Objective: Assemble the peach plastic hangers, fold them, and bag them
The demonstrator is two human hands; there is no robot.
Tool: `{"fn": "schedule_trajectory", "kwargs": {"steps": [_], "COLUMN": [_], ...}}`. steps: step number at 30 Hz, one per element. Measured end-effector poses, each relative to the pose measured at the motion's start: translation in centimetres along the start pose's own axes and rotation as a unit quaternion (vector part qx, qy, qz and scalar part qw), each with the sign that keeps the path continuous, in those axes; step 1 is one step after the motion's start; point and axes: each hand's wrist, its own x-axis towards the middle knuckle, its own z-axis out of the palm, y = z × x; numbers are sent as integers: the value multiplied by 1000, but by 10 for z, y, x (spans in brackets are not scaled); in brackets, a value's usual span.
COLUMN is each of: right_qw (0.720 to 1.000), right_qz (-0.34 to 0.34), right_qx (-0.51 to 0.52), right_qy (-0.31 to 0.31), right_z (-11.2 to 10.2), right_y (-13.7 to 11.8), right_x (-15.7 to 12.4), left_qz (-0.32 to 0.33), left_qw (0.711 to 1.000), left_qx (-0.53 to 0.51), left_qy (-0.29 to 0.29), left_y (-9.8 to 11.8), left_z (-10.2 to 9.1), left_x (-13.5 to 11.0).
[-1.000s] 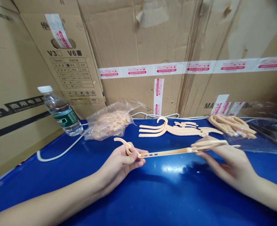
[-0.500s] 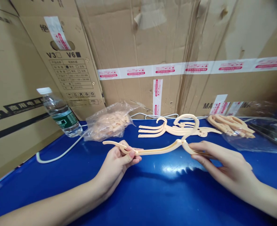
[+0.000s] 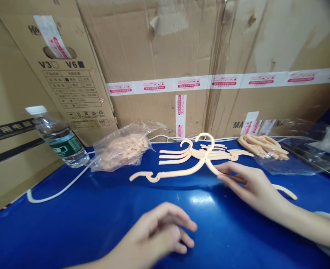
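My right hand point(image 3: 250, 183) grips one arm of a cream plastic clothes hanger point(image 3: 178, 172) between thumb and fingers. Its hook points up, and a notched arm reaches left over the blue table; the far tip of the other arm shows past my wrist. My left hand point(image 3: 165, 235) hangs over the front of the table, fingers loosely curled and apart, holding nothing. Behind the held hanger lie several more hanger pieces point(image 3: 174, 157), side by side with their hooks together.
A clear bag of small cream parts point(image 3: 123, 147) lies at the back left, beside a water bottle point(image 3: 61, 140). More cream hooks point(image 3: 261, 145) rest on a plastic bag at the right, near a dark flat object point(image 3: 307, 157). Cardboard boxes point(image 3: 165, 48) wall off the back; a white cable point(image 3: 55, 196) crosses the left.
My left hand has let go of the hanger's left arm and drawn back toward me. My right hand keeps hold of the hanger. The view has shifted slightly right.
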Motion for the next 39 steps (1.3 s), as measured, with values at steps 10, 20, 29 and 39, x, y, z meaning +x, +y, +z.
{"fn": "schedule_trajectory", "kwargs": {"steps": [10,20,29,39], "right_qw": [994,983,946,957], "right_qz": [-2,-5,31,90], "right_qx": [-48,-126,-220,-170], "right_qy": [-97,-133,-235,-216], "right_z": [5,-1,-39,-39], "right_y": [-8,-8,18,34], "right_x": [-2,0,16,24], "left_qz": [315,209,171,165], "left_qw": [681,695,730,745], "left_qx": [655,685,658,645], "left_qy": [-87,-57,-65,-54], "left_y": [-11,3,18,15], "left_z": [-15,-9,-11,-18], "left_x": [-1,-4,0,6]}}
